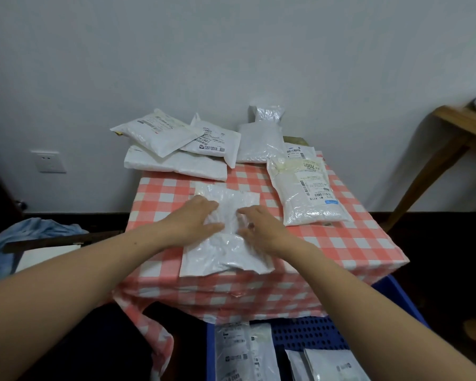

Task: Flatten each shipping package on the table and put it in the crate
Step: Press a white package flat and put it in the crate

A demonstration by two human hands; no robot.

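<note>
**Head view: two flat palms on a crinkly white mailer**

Both hands lie spread on the white plastic package [226, 254], which sits at the near edge of the checked table [341, 243]. The left hand [197, 218] and right hand [261, 229] press down with straight fingers, gripping nothing. The film looks thin, light and slick, and soft enough to crumple. Once it is flat, I'd take it by its side edges or a near corner, since a palm may slide. The blue crate [308, 334] below the table's front already holds flattened mailers [242, 350].
</note>
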